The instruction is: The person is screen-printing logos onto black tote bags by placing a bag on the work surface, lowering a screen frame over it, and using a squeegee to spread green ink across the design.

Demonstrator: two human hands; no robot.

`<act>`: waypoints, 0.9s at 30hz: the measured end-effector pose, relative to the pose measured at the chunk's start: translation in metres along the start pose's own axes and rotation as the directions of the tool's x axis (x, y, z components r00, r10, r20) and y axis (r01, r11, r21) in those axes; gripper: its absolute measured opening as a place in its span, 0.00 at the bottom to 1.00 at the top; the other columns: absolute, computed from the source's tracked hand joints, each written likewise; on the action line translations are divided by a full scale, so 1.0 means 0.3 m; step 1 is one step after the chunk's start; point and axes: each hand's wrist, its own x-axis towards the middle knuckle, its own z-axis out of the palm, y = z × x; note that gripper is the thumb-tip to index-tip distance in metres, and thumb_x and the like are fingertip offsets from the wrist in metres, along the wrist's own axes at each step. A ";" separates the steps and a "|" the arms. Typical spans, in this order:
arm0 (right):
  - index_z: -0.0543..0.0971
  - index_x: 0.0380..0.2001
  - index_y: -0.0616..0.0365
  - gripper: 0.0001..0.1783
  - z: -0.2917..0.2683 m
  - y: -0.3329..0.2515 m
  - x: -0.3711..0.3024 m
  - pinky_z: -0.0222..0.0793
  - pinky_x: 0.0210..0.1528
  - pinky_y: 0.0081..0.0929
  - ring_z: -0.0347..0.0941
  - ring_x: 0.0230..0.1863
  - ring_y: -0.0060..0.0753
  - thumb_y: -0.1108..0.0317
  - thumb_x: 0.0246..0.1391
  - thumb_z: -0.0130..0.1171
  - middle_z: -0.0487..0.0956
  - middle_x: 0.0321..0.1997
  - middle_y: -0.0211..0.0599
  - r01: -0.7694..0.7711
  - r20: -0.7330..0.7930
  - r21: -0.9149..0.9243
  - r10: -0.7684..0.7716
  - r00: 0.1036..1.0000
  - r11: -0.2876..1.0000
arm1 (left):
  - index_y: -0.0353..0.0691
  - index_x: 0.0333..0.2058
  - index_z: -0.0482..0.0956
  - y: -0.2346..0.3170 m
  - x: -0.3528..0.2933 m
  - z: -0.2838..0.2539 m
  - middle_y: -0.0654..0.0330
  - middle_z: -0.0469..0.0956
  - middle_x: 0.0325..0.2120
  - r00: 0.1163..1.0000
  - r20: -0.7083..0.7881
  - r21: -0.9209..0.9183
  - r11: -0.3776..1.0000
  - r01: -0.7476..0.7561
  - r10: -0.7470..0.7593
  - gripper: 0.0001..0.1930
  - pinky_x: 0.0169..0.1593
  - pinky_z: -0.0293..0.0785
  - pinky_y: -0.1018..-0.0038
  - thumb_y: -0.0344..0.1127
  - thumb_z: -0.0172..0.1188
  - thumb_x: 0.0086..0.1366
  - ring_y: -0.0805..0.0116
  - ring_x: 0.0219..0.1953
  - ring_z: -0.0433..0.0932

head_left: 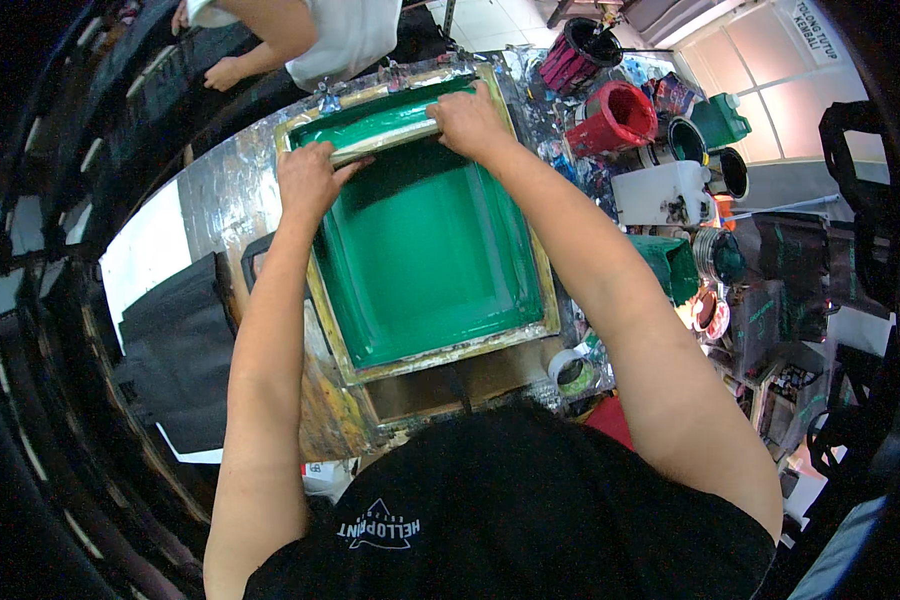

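A screen printing frame [450, 354] with a pale, ink-stained rim lies on the worktable before me, its mesh [420, 255] coated green. Across the far part of the mesh stretches a squeegee [388, 147], tilted a little, its right end farther off. My left hand [307, 182] is wrapped round its left end, and my right hand [470, 124] grips its right end. Beyond the squeegee, wet green ink [365, 122] lies along the frame's far side. The squeegee's lower edge is hidden from me.
Ink-smeared tins, among them a red one [615, 118] and a pink-streaked black one [578, 58], crowd the right side with a white jerrycan [660, 192]. A tape roll [572, 370] sits near the frame's near right corner. Black sheets [175, 355] lie left. Another person's arm [260, 45] shows far left.
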 end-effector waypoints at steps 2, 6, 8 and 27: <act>0.85 0.42 0.43 0.13 -0.009 -0.033 -0.067 0.57 0.62 0.60 0.82 0.50 0.40 0.62 0.51 0.68 0.85 0.41 0.34 0.018 0.025 -0.015 -0.017 1.000 1.000 | 0.40 0.25 0.82 0.022 -0.069 0.000 0.54 0.82 0.26 1.000 0.027 0.016 1.000 0.004 -0.004 0.30 0.41 0.74 0.59 0.68 0.67 0.55 0.53 0.33 0.83; 0.83 0.41 0.45 0.19 -0.011 -0.104 -0.212 0.61 0.60 0.56 0.81 0.49 0.40 0.61 0.44 0.76 0.84 0.40 0.33 0.022 -0.006 -0.042 -0.022 1.000 0.999 | 0.41 0.26 0.82 0.081 -0.212 -0.044 0.56 0.81 0.25 1.000 -0.019 -0.068 0.998 0.011 -0.012 0.28 0.42 0.72 0.58 0.65 0.70 0.55 0.54 0.32 0.81; 0.82 0.41 0.46 0.19 -0.006 -0.131 -0.284 0.60 0.62 0.57 0.81 0.50 0.40 0.62 0.44 0.76 0.83 0.39 0.33 0.029 -0.020 -0.019 -0.030 0.999 0.999 | 0.41 0.26 0.81 0.104 -0.288 -0.043 0.56 0.80 0.25 0.999 -0.041 -0.077 0.997 -0.005 0.002 0.27 0.42 0.72 0.58 0.63 0.71 0.54 0.55 0.32 0.80; 0.83 0.41 0.47 0.18 -0.014 -0.427 -0.997 0.60 0.63 0.59 0.78 0.51 0.41 0.66 0.43 0.72 0.82 0.41 0.33 -0.032 0.043 0.022 0.031 0.999 0.999 | 0.42 0.30 0.80 0.425 -0.928 -0.213 0.57 0.78 0.29 0.998 0.066 -0.144 0.990 0.015 -0.005 0.24 0.46 0.69 0.60 0.56 0.77 0.47 0.55 0.37 0.79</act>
